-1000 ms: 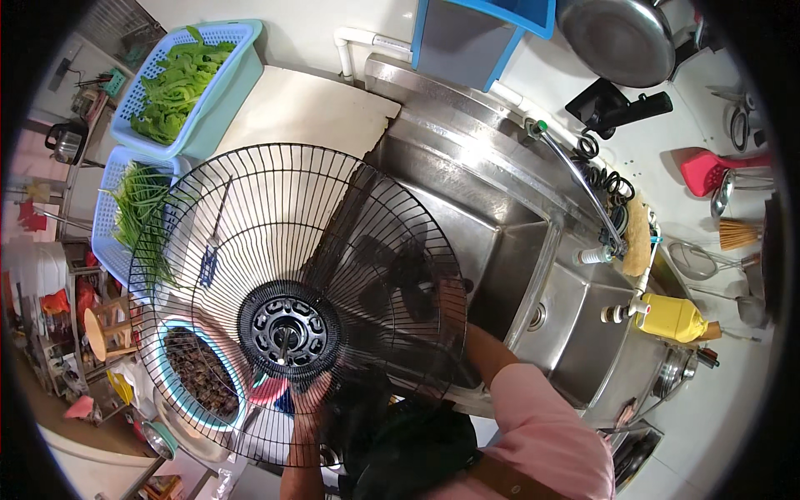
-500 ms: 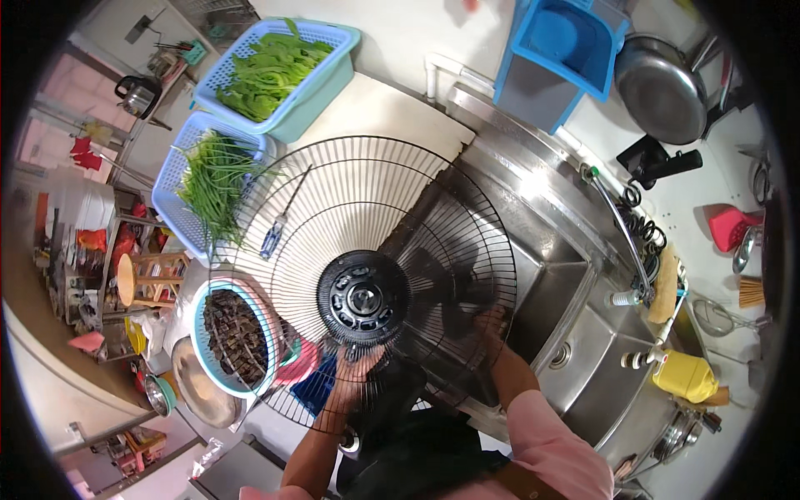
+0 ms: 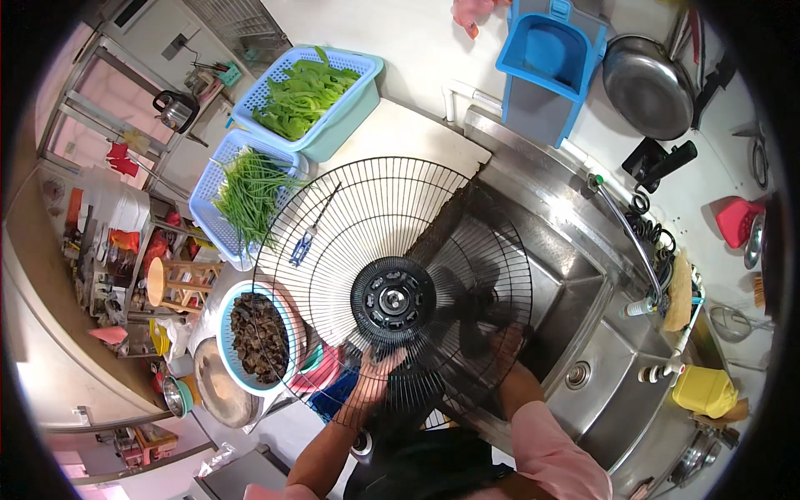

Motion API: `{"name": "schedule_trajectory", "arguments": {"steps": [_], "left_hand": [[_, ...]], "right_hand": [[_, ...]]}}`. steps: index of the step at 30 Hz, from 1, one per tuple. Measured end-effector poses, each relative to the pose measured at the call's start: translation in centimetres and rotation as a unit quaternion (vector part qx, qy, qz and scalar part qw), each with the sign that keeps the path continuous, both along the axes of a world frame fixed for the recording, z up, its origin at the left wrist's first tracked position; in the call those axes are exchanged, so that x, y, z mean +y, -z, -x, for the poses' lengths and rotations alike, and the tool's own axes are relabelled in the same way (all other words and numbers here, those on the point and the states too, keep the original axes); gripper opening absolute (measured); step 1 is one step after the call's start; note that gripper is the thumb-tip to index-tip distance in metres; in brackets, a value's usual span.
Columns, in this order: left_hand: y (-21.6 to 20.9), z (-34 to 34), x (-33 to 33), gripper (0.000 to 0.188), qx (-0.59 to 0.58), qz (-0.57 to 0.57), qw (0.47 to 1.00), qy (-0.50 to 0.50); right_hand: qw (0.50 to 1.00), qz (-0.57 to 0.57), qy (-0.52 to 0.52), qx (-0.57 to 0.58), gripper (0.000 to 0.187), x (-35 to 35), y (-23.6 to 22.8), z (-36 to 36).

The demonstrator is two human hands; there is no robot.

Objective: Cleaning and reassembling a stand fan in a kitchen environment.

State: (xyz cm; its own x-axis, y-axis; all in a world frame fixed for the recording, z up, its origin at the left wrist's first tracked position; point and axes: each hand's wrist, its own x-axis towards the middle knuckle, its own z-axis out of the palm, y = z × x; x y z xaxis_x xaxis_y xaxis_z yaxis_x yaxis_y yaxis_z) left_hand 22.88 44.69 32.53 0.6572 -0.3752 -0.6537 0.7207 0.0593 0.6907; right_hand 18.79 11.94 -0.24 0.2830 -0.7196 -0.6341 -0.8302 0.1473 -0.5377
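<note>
A round black wire fan guard (image 3: 319,250) with a dark hub in its middle hangs before me over the worktop and the sink's edge. My left hand (image 3: 375,372) is closed on it just below the hub, with the fingers seen through the wires. Farther right, my right hand (image 3: 505,350) also grips it near its lower right rim, partly in shadow and behind wires. A blurred dark shape beside the right fingers cannot be made out. Through the wires, a screwdriver (image 3: 302,247) with a blue handle shows on the pale worktop (image 3: 400,129).
Leafy greens fill a blue basket (image 3: 375,71); green onions lie in another basket (image 3: 200,204). A blue basin (image 3: 227,343) of dark pieces stands beside a round wooden board (image 3: 223,382). Right are a steel sink (image 3: 612,329), hose tap (image 3: 625,217) and yellow jug (image 3: 704,392).
My view has shifted, so the surroundings sit lower and more to the right. The fan guard has moved slightly away from me, and both hands stay on it.
</note>
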Motion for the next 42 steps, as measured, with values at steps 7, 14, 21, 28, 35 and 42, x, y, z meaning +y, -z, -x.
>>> {"name": "schedule_trajectory", "arguments": {"steps": [7, 14, 21, 28, 35, 42], "left_hand": [[-2.0, 0.5, -0.7, 0.037, -0.247, -0.228, 0.928, 0.159], [1.4, 2.5, 1.7, 0.036, -0.327, -0.266, 0.899, 0.119], [2.9, 2.7, 2.1, 0.040, -0.261, -0.175, 0.944, 0.104], [2.2, 3.8, 2.9, 0.039, -0.438, -0.279, 0.832, 0.195], [2.8, 4.3, 3.9, 0.039, -0.350, -0.290, 0.877, 0.156], [3.1, 3.2, 2.0, 0.042, -0.309, -0.161, 0.933, 0.085]], "right_hand": [[0.985, -0.106, 0.135, -0.010, 0.045, 0.6, 0.9, 0.5], [0.983, 0.048, -0.031, 0.173, 0.050, 2.7, 2.8, -0.2], [0.961, 0.153, -0.225, 0.048, 0.038, 2.8, 8.1, 2.5], [0.921, 0.271, -0.265, 0.094, 0.030, -0.2, 18.1, 2.2], [0.923, -0.153, 0.235, -0.263, 0.033, 1.9, 14.7, 2.9], [0.989, 0.044, -0.065, -0.128, 0.039, -8.3, 12.1, 5.7]]}}
